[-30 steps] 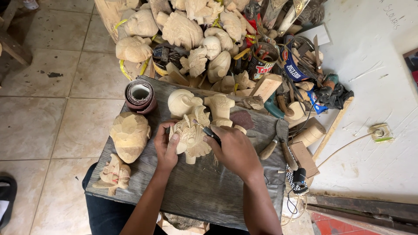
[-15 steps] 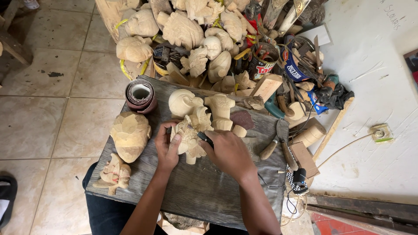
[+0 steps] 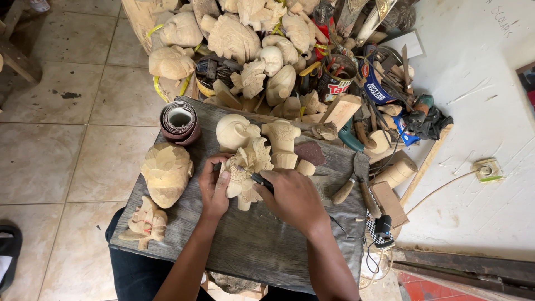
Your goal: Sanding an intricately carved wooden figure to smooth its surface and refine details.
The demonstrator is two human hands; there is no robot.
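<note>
A pale tiled floor (image 3: 67, 139) fills the left of the view, and a white painted surface (image 3: 479, 139) lies to the right. Across the person's lap rests a dark grey wooden board (image 3: 262, 245), its weathered grain bare in the lower half. Beyond its far edge is a heap of unpainted wood carvings (image 3: 245, 39) mixed with tins, offcuts and tools. On the board's left part lies a large carved mask (image 3: 166, 173), face up, and nearer the person a smaller carved figure (image 3: 145, 223) lies close to the board's corner. A roll of sandpaper (image 3: 179, 121) stands at the far left corner. Near the middle, a rounded carved head (image 3: 234, 132) and a carved bust (image 3: 282, 139) stand side by side, just behind the hands. The small carved figurine (image 3: 242, 178) being worked on lies at the board's centre. The left hand (image 3: 214, 187) is curled around its left side, thumb and fingers pressed to the wood. The right hand (image 3: 292, 198) is closed in a fist-like grip around a dark-handled carving tool (image 3: 259, 179), whose tip touches the figurine. To the right, 2 wooden-handled tools (image 3: 356, 187) lie at the board's edge.
</note>
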